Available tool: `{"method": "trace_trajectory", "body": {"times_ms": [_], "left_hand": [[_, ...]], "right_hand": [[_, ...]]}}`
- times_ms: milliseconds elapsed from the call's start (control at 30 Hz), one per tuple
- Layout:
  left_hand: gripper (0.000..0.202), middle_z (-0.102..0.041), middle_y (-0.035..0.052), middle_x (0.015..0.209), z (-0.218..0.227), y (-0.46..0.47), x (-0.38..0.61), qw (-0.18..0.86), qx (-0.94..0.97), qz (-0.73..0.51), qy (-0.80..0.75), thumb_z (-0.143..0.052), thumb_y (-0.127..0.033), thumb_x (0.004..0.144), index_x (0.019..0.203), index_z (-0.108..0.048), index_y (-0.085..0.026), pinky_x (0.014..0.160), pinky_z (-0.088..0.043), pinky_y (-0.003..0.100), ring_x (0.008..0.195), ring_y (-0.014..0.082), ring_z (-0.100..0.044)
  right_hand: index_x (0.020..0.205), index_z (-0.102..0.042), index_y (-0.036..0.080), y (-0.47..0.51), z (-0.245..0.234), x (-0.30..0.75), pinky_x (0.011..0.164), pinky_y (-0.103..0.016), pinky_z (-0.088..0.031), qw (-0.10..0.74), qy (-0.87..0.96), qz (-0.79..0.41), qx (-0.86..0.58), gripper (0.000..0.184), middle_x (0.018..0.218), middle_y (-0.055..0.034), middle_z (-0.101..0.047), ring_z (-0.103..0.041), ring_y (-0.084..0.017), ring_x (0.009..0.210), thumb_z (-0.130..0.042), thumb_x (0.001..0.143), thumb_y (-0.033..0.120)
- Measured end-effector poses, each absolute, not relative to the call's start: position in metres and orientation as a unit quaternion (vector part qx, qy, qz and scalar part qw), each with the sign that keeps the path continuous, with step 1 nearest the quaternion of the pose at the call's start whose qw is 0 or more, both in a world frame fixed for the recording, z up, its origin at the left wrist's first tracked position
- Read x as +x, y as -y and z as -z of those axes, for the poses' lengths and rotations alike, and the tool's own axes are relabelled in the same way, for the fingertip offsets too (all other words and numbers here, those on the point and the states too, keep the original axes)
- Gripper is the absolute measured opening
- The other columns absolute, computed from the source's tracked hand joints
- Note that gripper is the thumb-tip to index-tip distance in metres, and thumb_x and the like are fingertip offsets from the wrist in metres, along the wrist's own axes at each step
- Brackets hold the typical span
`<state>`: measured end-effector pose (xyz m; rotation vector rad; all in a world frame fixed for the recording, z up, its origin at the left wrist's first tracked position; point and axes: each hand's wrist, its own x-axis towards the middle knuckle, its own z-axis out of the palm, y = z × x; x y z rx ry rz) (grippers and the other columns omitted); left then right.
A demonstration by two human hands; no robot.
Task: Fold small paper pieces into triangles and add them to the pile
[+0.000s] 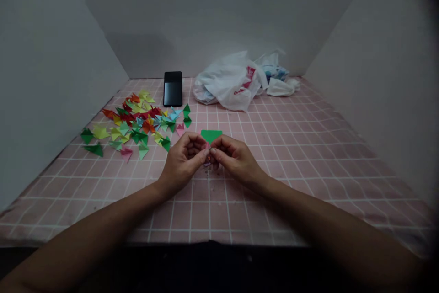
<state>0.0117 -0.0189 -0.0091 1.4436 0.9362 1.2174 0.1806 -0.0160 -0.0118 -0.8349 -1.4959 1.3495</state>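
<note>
Between the fingertips of both hands is a small pink piece of paper (207, 146), mostly hidden by the fingers. My left hand (188, 153) pinches it from the left, thumb and fingers closed. From the right, my right hand (233, 155) grips it with thumb and forefinger, its tips nearly meeting those of the left. Just beyond the fingertips lies a flat green sheet of paper (211, 135) on the cloth. Something orange shows faintly beneath the hands, too covered to make out.
Many folded paper birds (139, 136) in several colours spread over the left of the pink checked tablecloth (291, 156). Behind them a black phone (173, 89) lies near the back wall. Crumpled white plastic bags (236, 80) sit at the back. Pale walls close three sides.
</note>
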Motion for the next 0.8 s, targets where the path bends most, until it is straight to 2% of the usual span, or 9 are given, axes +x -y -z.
{"method": "trace_trajectory", "body": {"times_ms": [233,567,800], "left_hand": [[0.011,-0.066,-0.0001,0.076,0.0107,0.0194,0.0100,0.462,0.624,-0.494,-0.391,-0.071,-0.022,0.085,0.089,-0.062,-0.018,0.063,-0.056,0.020,0.067,0.0102,-0.067],[0.018,-0.065,-0.0003,0.079,0.0129,0.0182,0.0111,0.477,0.607,-0.501,-0.390,-0.072,-0.023,0.084,0.097,-0.061,-0.018,0.065,-0.057,0.020,0.068,0.0097,-0.066],[0.013,-0.064,-0.0005,0.077,0.0106,0.0189,0.0103,0.473,0.618,-0.497,-0.385,-0.071,-0.021,0.083,0.091,-0.061,-0.018,0.062,-0.055,0.020,0.067,0.0096,-0.065]], "right_hand": [[0.082,-0.059,0.019,0.0165,0.0129,0.1804,0.053,-0.023,-0.047,0.462,0.604,-0.555,-0.337,0.012,0.067,0.0035,-0.061,-0.057,-0.008,0.056,-0.063,0.089,0.027],[0.081,-0.059,0.019,0.0166,0.0138,0.1800,0.053,-0.023,-0.048,0.459,0.600,-0.561,-0.338,0.013,0.069,0.0033,-0.062,-0.059,-0.008,0.056,-0.063,0.090,0.028],[0.080,-0.058,0.019,0.0166,0.0132,0.1800,0.052,-0.023,-0.048,0.461,0.599,-0.561,-0.338,0.012,0.067,0.0037,-0.061,-0.058,-0.008,0.055,-0.062,0.089,0.026]]}}
